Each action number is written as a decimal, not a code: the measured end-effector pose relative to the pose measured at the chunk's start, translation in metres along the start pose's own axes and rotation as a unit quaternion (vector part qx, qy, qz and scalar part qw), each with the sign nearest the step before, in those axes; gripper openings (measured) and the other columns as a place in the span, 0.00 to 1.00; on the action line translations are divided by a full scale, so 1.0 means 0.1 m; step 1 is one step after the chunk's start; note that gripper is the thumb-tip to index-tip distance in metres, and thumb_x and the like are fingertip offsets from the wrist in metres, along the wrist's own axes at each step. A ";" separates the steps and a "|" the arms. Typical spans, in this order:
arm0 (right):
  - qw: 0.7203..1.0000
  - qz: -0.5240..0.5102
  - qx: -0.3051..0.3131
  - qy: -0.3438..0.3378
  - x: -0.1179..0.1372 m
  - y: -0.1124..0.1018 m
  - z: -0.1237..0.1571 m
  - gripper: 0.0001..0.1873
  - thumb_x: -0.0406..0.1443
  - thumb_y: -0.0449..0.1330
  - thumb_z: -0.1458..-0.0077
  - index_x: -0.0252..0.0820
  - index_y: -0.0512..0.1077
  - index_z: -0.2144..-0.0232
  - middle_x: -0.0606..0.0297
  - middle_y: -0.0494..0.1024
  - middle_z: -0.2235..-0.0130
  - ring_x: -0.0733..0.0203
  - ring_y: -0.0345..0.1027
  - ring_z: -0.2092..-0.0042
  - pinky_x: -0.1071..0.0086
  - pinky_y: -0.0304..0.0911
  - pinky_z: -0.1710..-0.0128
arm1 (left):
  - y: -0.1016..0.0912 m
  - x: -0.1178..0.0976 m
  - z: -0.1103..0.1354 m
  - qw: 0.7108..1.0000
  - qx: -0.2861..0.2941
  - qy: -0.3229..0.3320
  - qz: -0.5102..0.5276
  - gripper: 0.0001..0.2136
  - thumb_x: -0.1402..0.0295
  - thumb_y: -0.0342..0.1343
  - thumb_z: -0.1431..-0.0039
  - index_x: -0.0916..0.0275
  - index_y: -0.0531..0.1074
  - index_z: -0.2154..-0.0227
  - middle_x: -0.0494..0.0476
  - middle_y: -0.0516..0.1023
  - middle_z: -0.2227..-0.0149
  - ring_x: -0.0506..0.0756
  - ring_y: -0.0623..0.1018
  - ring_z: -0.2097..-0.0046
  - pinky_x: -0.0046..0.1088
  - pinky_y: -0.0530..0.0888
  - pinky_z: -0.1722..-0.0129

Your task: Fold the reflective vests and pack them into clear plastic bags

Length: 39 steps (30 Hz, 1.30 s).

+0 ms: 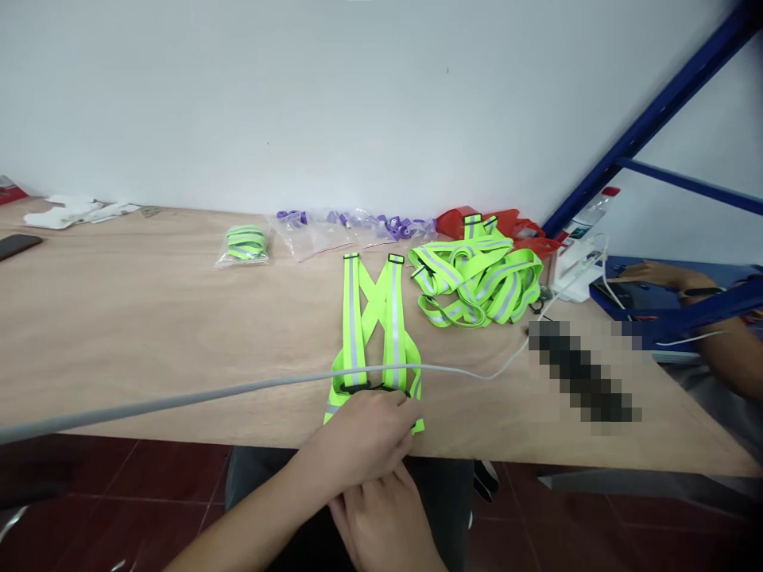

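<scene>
A neon-yellow reflective vest (394, 318) made of elastic straps with grey stripes lies on the table in front of me, its two shoulder straps laid out and crossing behind. My left hand (375, 433) is closed over the vest's lower right part by the black buckles, fingers bent down onto it. Just below, at the table's front edge, my right hand (385, 508) is curled, its fingertips tucked under my left hand. What those fingers hold is hidden. A pale cable (262, 384) runs across the view, passing over the vest.
A loose heap of similar straps (477, 274) lies to the right by red plastic (513, 222). Behind are a bagged folded vest (246, 243) and clear bags with purple items (393, 226). A bottle (590, 210), a blurred-out dark object (581, 373) and another person's arm (727, 349) are at right.
</scene>
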State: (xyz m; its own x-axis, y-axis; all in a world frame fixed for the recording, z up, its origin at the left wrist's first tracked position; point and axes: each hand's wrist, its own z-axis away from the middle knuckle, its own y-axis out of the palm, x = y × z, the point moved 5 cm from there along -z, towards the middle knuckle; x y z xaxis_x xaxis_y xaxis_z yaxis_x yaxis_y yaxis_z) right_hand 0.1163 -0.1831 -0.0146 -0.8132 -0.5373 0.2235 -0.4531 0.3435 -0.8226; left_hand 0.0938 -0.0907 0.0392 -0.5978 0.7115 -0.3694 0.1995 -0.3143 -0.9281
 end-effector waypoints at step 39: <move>0.997 -0.049 0.026 0.052 -0.95 -0.50 -0.16 0.14 0.30 0.58 0.37 0.43 0.73 0.49 0.57 0.81 0.52 0.55 0.77 0.55 0.64 0.74 0.57 | 0.17 0.39 0.28 0.981 -0.163 0.017 0.103 0.21 0.76 0.61 0.42 0.54 0.71 0.46 0.57 0.81 0.48 0.63 0.80 0.49 0.39 0.79 0.51</move>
State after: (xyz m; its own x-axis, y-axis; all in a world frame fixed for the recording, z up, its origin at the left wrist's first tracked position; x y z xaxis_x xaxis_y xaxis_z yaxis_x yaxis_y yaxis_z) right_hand 0.2106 -0.1368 0.0141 -0.8005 -0.4825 0.3556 -0.5154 0.2514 -0.8192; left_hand 0.0520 -0.0861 0.0105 -0.4939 0.6759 -0.5470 0.5541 -0.2401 -0.7971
